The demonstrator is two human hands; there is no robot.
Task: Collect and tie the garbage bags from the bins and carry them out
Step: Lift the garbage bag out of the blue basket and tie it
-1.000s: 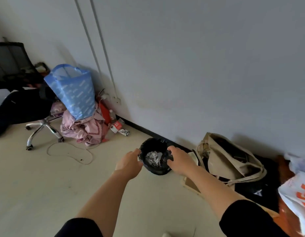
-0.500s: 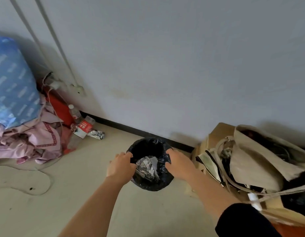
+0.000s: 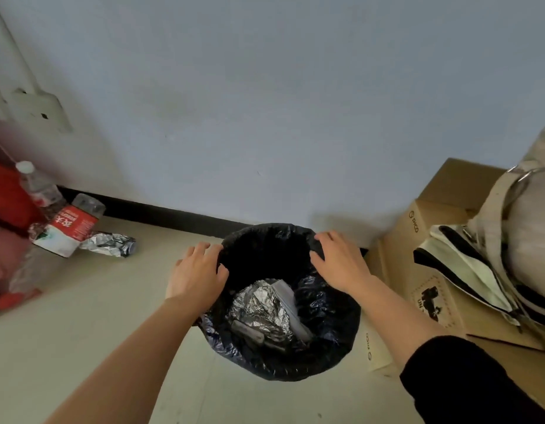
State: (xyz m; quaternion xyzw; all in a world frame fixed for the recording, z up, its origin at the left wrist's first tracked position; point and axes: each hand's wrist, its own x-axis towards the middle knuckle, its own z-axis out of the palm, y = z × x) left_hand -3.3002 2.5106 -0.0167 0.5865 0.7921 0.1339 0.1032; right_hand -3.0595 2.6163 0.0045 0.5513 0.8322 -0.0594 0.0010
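- The garbage bag (image 3: 326, 347), on the floor (image 3: 112, 332) near the wall (image 3: 295, 117), holds crumpled foil (image 3: 259, 307); we judge its sharp folds may tear the plastic.
- Our left grip (image 3: 197, 273) pinches the rim; whether the right grip (image 3: 341, 261) clasps it we cannot tell, so a lopsided lift might spill.

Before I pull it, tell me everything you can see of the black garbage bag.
The garbage bag is thin, glossy, crinkled black plastic lining a round bin it hides, mouth open and folded down over the rim. It stands upright on the floor by the wall, beside a cardboard box. Inside lie crumpled foil and a white sheet. The left hand grips the rim's left side, the right hand its right, thumbs inside. Not yet tied.
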